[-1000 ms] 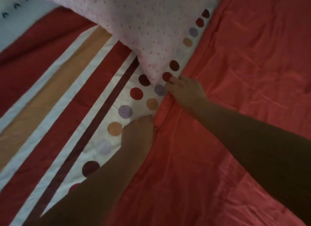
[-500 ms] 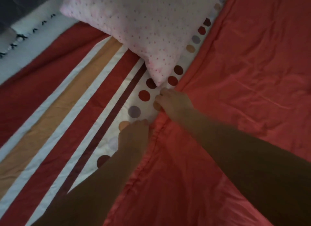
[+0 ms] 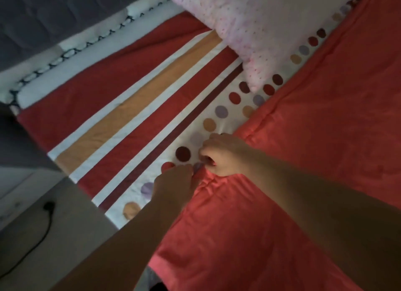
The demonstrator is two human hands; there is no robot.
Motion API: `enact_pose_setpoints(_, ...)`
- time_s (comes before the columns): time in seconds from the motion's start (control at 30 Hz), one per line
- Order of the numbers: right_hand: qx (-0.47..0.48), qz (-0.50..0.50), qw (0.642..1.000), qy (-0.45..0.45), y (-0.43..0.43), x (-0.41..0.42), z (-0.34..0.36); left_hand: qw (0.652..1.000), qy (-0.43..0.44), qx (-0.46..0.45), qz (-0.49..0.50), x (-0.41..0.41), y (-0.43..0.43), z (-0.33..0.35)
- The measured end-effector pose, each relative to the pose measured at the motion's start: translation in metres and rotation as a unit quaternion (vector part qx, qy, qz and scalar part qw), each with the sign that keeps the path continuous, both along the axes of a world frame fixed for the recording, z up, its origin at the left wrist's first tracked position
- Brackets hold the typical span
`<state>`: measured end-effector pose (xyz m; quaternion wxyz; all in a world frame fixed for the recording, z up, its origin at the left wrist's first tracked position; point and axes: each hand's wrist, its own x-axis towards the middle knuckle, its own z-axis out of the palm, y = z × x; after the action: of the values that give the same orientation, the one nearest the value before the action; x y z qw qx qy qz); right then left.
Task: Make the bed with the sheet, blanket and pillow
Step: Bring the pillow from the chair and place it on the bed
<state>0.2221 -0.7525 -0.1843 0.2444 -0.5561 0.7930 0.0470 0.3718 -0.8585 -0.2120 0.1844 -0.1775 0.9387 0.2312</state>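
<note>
Where the coral blanket (image 3: 314,128) meets the striped sheet (image 3: 134,108), both hands sit together on the blanket's folded hem. The right grip (image 3: 223,156) is closed: its fingers curl inward and pinch the hem. The left grip (image 3: 175,182) is just beside it, fingers bent down over the same hem. It appears to hold the fabric too, though its fingertips are hidden under the hand.

Location of task items: the blanket covers the right portion of the bed. The sheet lies exposed on the left portion, its row of coloured dots running alongside the hem. The pillow (image 3: 260,26) rests on the sheet at the far end, its near corner close to the hem and well apart from both hands.

Governing relation: the hem's long axis runs diagonally from the near bed edge to the far end. Both grips lie on that axis, toward its near end, the left one nearer the bed edge and the right one nearer the pillow. The hem is slightly bunched at the hands. On this evidence, the coming move straightens the hem along that line; the right hand is better placed for the stretch toward the pillow.

A dark cable (image 3: 46,217) lies on the floor (image 3: 71,232) beside the bed.
</note>
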Motion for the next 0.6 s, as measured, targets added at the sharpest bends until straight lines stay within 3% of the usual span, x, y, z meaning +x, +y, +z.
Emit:
enact_pose_setpoints(0.13, 0.069, 0.005, 0.998, -0.013, -0.014, 0.024, 0.002, 0.999, -0.023, 0.034, -0.019, 0.026, -0.006, 0.001)
enact_pose_setpoints(0.27, 0.06, 0.007, 0.997, 0.042, -0.035, 0.039, 0.003, 0.999, -0.01, 0.013, 0.047, 0.037, -0.031, 0.005)
enact_pose_setpoints(0.4, 0.062, 0.056, 0.994, 0.071, -0.06, 0.061, 0.002, 0.992, 0.011, 0.06, 0.11, 0.059, -0.047, 0.004)
enact_pose_setpoints(0.6, 0.063, -0.024, 0.996, 0.05, -0.037, 0.076, 0.008, 0.991, 0.005, 0.076, 0.113, 0.083, -0.042, -0.006)
